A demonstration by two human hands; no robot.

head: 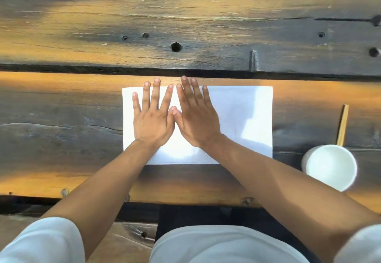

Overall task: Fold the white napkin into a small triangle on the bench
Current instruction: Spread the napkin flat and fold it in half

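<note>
The white napkin [243,118] lies flat as a wide rectangle on the near plank of the wooden bench [61,108]. My left hand [152,114] rests palm down on its left part, fingers spread. My right hand [195,114] lies flat beside it near the napkin's middle, fingers pointing away from me. The two thumbs touch. Neither hand grips anything. Both hands and forearms hide parts of the napkin's left half and its near edge.
A white cup [329,168] stands at the right, close to the napkin's near right corner. A thin wooden stick [342,125] lies just beyond the cup. A dark gap [82,69] separates the near plank from the far plank, which has several holes.
</note>
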